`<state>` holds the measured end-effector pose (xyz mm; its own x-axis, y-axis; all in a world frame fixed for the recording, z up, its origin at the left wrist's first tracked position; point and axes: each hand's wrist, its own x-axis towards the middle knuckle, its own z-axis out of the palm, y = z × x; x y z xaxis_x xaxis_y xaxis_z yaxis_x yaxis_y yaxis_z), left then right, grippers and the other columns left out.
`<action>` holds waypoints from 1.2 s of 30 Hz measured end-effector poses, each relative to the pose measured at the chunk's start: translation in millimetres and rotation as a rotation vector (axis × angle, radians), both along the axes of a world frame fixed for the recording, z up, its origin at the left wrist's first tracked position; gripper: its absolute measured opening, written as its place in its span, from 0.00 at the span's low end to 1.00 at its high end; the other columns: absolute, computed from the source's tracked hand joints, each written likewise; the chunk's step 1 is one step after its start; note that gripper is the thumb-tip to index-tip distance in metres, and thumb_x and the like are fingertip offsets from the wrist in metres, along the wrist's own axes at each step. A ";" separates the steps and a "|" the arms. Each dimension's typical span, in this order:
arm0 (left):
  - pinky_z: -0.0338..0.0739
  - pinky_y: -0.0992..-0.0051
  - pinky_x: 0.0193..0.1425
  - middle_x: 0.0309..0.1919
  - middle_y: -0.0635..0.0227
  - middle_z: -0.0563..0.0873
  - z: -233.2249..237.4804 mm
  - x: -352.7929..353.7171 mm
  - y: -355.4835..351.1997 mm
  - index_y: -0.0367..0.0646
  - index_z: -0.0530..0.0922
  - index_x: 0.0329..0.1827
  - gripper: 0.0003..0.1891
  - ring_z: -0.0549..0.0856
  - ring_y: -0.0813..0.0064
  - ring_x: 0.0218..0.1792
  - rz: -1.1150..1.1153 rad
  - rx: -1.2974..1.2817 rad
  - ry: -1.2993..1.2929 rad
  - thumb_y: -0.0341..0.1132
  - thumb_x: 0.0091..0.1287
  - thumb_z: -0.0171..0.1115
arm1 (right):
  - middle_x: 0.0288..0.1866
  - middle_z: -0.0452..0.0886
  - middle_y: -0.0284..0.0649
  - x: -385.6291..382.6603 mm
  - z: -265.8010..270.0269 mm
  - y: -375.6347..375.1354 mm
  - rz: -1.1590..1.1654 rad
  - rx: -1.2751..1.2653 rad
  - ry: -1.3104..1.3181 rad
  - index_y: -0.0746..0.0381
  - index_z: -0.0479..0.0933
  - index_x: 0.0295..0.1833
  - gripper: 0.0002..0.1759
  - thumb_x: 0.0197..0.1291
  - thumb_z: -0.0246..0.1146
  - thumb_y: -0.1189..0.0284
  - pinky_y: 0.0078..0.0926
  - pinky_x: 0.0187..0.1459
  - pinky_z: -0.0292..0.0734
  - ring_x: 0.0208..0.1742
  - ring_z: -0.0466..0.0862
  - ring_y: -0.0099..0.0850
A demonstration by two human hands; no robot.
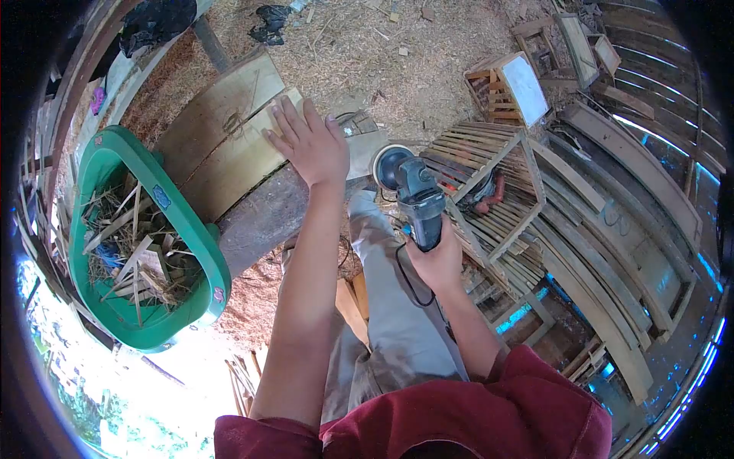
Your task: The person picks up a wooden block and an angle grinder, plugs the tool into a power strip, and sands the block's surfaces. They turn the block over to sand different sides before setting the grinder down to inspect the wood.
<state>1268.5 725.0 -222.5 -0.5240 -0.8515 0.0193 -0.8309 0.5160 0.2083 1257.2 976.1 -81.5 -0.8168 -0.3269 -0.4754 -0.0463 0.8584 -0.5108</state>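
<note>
My left hand [312,145] lies flat with fingers spread on the end of a pale wooden board [248,161]. That board rests beside another plank [218,103] on a darker wooden bench [264,210]. Wrapped around the handle of an angle grinder [422,200] is my right hand [439,256]. The grinder's round sanding disc [388,166] faces toward the board's end, to the right of my left hand. A dark cord [409,279] hangs from the grinder down past my leg.
A green plastic tub [210,256] of wood scraps stands at the left. On the right are a slatted wooden crate [527,222] holding a tool, and long stacked planks [604,252]. Wood shavings cover the floor [352,53]. Further back sits a small crate with a white panel [524,88].
</note>
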 end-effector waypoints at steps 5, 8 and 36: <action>0.37 0.32 0.90 0.89 0.48 0.59 -2.8 -3.9 0.8 0.44 0.68 0.85 0.32 0.50 0.44 0.91 -0.002 0.061 -0.099 0.50 0.83 0.53 | 0.53 0.88 0.59 -0.2 -1.2 2.0 -0.011 -0.009 -0.041 0.62 0.74 0.71 0.39 0.53 0.78 0.70 0.51 0.55 0.84 0.55 0.89 0.61; 0.34 0.32 0.90 0.91 0.49 0.55 1.9 -5.9 0.7 0.46 0.65 0.88 0.33 0.45 0.45 0.92 -0.030 0.074 -0.186 0.52 0.84 0.50 | 0.52 0.88 0.59 2.7 -1.5 1.4 -0.002 -0.024 -0.024 0.62 0.74 0.71 0.38 0.54 0.79 0.70 0.52 0.54 0.84 0.55 0.89 0.62; 0.37 0.34 0.90 0.93 0.54 0.50 7.3 -8.8 -4.1 0.46 0.56 0.92 0.36 0.43 0.48 0.93 -0.091 0.110 -0.261 0.46 0.84 0.50 | 0.44 0.88 0.59 -8.6 -3.2 -24.3 0.076 0.119 0.068 0.62 0.72 0.68 0.39 0.49 0.78 0.70 0.54 0.49 0.83 0.48 0.88 0.64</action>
<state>1259.7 720.9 -215.1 -0.5736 -0.7902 -0.2159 -0.8149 0.5773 0.0522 1248.6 951.8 -84.7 -0.8236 -0.3333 -0.4590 -0.1440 0.9055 -0.3993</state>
